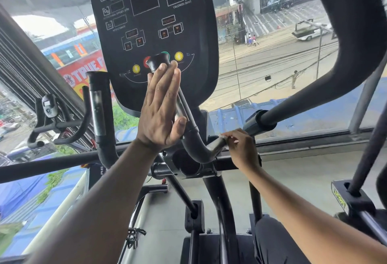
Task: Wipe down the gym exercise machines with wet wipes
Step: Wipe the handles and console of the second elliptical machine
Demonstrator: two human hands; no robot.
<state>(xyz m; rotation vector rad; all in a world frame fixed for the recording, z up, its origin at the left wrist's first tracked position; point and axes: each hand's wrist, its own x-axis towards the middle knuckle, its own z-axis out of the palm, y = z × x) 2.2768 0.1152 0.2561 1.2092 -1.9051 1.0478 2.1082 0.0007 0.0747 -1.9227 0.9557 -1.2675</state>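
Pressing flat against a curved handlebar [189,129], the left hand [160,113] was held with its fingers straight and together, pointing up toward the console [152,23], the thumb resting on the bar's right side. The bar's long axis ran up and to the left from a bend below the left hand's wrist level to a flared black end cap [157,61] just above the fingertips, in front of the console's lower buttons. From the bend the bar turned right and slightly up toward the right hand [240,148]. There a small white wet wipe [223,136] was pinched in the curled fingers of the right hand and held against the shiny metal section of the bar, mostly hidden by the fingers. To the left of the left hand a second, upright handle [98,108] was seen, its axis close to vertical. Beyond and to the right of the right hand a thick black moving arm [314,90] rose up and to the right. Behind the console a window [272,64] looked onto a street.
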